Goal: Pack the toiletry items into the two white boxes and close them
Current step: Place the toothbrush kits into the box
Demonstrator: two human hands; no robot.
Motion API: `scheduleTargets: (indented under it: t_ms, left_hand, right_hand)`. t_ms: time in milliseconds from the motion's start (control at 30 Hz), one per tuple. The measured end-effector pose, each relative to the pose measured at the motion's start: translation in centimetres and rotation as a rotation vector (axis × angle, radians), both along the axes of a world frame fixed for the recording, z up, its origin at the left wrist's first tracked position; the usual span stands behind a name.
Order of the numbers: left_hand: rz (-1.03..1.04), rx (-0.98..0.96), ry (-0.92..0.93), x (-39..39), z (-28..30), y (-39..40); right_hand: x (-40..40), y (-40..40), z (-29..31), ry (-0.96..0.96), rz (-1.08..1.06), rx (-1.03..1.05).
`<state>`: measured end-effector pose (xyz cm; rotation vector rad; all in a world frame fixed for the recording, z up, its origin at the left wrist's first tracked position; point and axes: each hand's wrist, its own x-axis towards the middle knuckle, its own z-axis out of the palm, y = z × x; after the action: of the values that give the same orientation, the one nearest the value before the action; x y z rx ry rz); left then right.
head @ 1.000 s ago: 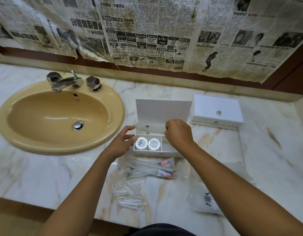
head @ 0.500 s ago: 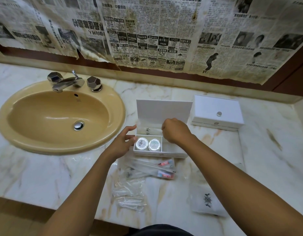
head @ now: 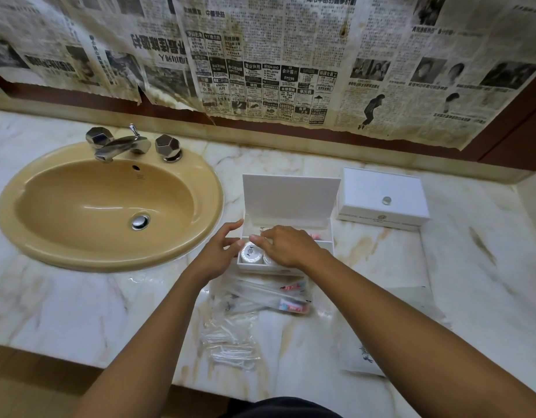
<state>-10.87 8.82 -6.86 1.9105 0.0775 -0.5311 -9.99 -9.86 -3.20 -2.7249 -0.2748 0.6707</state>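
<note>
Both forearms are bare from elbow to wrist, with no sleeve showing anywhere along them. The left hand [head: 217, 255] and the right hand [head: 290, 246] wear no glove, ring, watch or band. Below the arms, at the near edge of the tabletop [head: 79, 306], a strip of dark garment [head: 278, 408] covers the person's body

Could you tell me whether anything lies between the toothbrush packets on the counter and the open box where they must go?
Only the hands: the right hand lies over the open box, the left hand at its left side. The toothbrush packets lie just before it.
</note>
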Motion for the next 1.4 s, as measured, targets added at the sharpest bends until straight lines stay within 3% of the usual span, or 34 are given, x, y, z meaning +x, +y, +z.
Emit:
scheduleTargets:
  t_ms: [300, 733, 1100, 1400]
  left_hand:
    - [0.006, 0.023, -0.08, -0.6, -0.4, -0.4]
    - [0.01, 0.052, -0.089, -0.7, -0.5, -0.5]
    - [0.008, 0.019, -0.087, -0.8, -0.5, -0.4]
    - [-0.015, 0.028, -0.059, -0.2, -0.4, -0.1]
  right_hand:
    - [-4.7, 0.7, 1.8, -0.398, -0.02, 0.233]
    - [-9.1, 1.6, -1.2, -0.21, 0.133, 0.007]
    - [-9.1, 2.1, -1.9, -0.223, 0.136, -0.038]
    - [-6.8, 0.8, 1.6, -0.357, 0.045, -0.026]
